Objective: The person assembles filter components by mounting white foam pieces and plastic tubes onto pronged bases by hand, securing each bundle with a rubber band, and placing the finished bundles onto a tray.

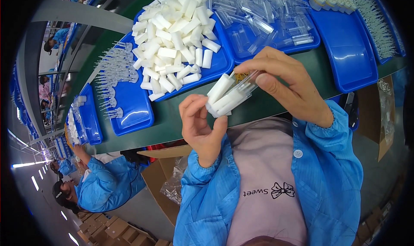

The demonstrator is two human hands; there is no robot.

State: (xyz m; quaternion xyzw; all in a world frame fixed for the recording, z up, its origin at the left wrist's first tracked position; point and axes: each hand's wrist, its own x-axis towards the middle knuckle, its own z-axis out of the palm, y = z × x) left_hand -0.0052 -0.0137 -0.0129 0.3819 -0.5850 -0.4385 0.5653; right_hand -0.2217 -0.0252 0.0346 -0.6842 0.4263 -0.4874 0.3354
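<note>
Over the table edge, my left hand (pixel 200 127) pinches the lower left ends of a small bundle of clear plastic tubes (pixel 242 90) between thumb and fingers. White cylinders (pixel 225 100) sit inside or alongside these tubes; overlap hides exactly how. At the upper right ends of the tubes, my right hand (pixel 291 84) is closed with thumb and forefinger on the clear walls. The bundle lies slanted between both hands. Just beyond it, a heap of loose white cylinders (pixel 172 34) fills a blue tray (pixel 222 67).
Another blue tray (pixel 317 41) holds many clear tubes (pixel 258 21). White thin-stemmed parts (pixel 114 64) crowd a tray (pixel 142 118) at left; more bristly white pieces (pixel 375 26) stand far right. Cardboard boxes (pixel 166 172) flank me below the green table (pixel 172 136). A co-worker (pixel 108 181) sits left.
</note>
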